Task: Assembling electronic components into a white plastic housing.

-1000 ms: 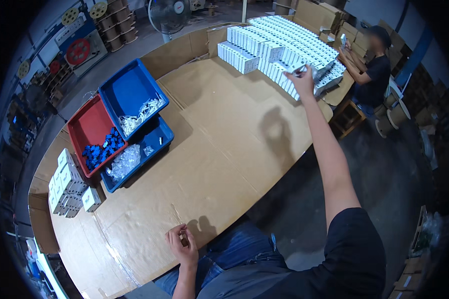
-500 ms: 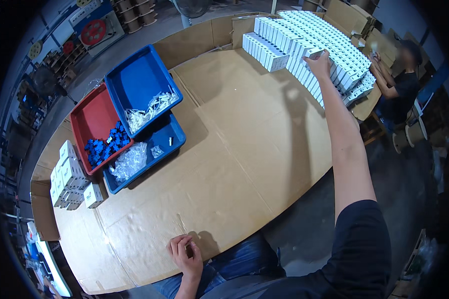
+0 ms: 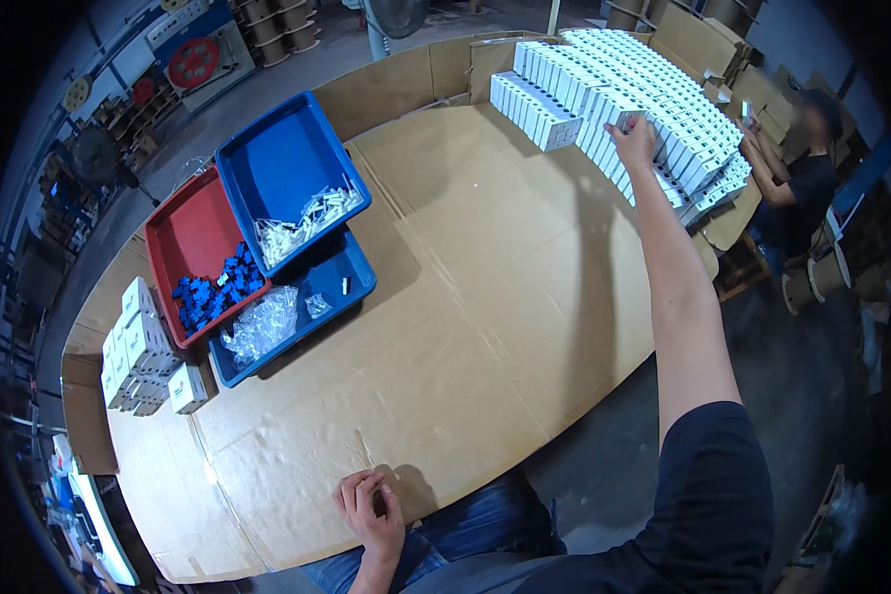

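At the far right of the table, my right hand reaches out over a long arm, thumb and fingers pinched on the near end of a small white box in a packed block of such boxes. The fingers partly cover that box. My left hand rests by the table's near edge, loosely curled, thumb apart from the fingers, and no object shows in it. A shorter row of white boxes stands at the left of the block.
Left of centre, an upper blue tray holds white plastic pieces. A red tray holds blue parts; a lower blue tray holds clear bags. White boxes pile at left. Cardboard walls edge the table. A co-worker sits at far right.
My right hand has moved slightly down and toward me along the box block, and the box it held tilted now sits lower among the others. My left hand stays in place.
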`<state>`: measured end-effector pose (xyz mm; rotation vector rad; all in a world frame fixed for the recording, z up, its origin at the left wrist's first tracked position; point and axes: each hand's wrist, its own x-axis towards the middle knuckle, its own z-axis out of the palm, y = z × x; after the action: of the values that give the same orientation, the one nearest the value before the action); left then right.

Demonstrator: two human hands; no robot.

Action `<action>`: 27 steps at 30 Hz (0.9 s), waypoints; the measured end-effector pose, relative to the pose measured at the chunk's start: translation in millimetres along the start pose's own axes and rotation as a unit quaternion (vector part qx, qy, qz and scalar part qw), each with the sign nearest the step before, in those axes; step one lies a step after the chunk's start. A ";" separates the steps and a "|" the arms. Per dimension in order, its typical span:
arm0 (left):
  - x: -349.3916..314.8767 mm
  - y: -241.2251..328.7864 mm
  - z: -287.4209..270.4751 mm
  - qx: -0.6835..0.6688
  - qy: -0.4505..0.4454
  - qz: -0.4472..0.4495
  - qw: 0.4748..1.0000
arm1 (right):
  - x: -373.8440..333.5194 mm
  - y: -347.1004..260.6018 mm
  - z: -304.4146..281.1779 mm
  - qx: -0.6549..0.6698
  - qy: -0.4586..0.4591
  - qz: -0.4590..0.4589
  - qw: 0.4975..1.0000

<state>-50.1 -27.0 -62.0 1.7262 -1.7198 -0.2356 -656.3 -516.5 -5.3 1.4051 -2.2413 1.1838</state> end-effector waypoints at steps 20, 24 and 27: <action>-4.6 -8.4 -11.3 -0.102 0.061 0.002 0.993 | -299.7 -130.4 -143.6 0.356 -0.275 -0.117 0.885; -22.8 -23.6 -17.1 -0.223 0.069 -0.026 0.972 | -412.4 -177.6 -182.2 0.327 -0.331 -0.176 0.868; -29.7 -33.3 -26.1 -0.366 0.062 -0.105 0.922 | -471.0 -210.9 -205.7 0.312 -0.332 -0.199 0.868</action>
<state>-11.5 6.1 -71.1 1.3099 -1.1311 -0.7461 -282.7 -106.7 -38.3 2.7277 -1.7778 1.4953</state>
